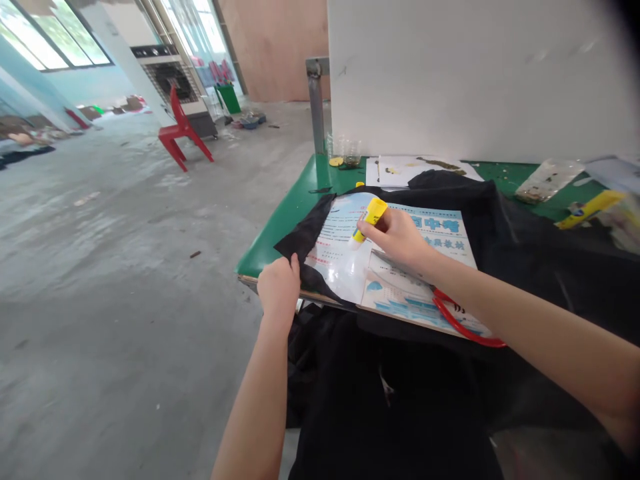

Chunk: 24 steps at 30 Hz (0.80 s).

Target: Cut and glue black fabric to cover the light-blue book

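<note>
On one green table (280, 227), right hand (397, 237) grips one glue stick (369, 219); left hand (279, 288) clamps one black cloth (525, 253).

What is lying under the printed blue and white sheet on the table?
Black cloth lies under the printed sheet, spreading over the green table. A red ring shows at its near edge. What the sheet covers is hidden.
</note>
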Each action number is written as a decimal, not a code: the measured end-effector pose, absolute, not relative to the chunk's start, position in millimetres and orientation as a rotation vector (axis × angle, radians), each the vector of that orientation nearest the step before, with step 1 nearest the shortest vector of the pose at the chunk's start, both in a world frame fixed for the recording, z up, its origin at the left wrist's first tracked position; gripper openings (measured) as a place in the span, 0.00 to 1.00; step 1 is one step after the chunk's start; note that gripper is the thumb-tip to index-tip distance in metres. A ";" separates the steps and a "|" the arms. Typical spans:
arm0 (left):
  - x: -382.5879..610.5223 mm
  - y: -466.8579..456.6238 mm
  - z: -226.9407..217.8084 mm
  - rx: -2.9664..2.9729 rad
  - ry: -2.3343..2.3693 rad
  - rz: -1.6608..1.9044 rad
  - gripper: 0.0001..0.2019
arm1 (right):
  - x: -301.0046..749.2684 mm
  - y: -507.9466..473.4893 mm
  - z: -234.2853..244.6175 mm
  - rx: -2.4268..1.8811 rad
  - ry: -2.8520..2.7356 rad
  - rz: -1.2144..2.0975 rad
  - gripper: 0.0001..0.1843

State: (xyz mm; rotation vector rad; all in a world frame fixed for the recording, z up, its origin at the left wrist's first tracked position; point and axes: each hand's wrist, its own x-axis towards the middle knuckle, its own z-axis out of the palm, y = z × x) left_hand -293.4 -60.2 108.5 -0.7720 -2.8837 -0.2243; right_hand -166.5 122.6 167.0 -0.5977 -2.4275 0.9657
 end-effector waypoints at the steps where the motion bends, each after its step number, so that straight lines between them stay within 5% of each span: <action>1: -295.9 -55.9 111.4 -0.786 -2.882 -0.210 0.25 | -165.8 124.7 167.1 -0.595 -2.426 0.963 0.16; 9: -335.9 -29.6 115.5 -0.725 -2.924 -0.190 0.22 | -160.2 135.4 169.6 -0.643 -2.418 0.927 0.16; 13: -341.7 -38.0 101.5 -0.661 -2.696 -0.266 0.28 | -158.7 140.3 166.9 -0.647 -2.404 0.981 0.17; 16: -343.0 -44.9 93.1 -0.777 -2.455 -0.305 0.21 | -162.7 139.4 164.3 -0.641 -2.380 1.066 0.17; 19: -347.7 -47.9 88.3 -1.130 -2.394 -0.373 0.07 | -171.0 130.3 165.2 -0.555 -2.277 1.356 0.16; 24: -352.3 -55.7 83.6 -1.419 -2.394 -0.556 0.06 | -192.7 102.7 169.8 -0.256 -1.736 2.385 0.12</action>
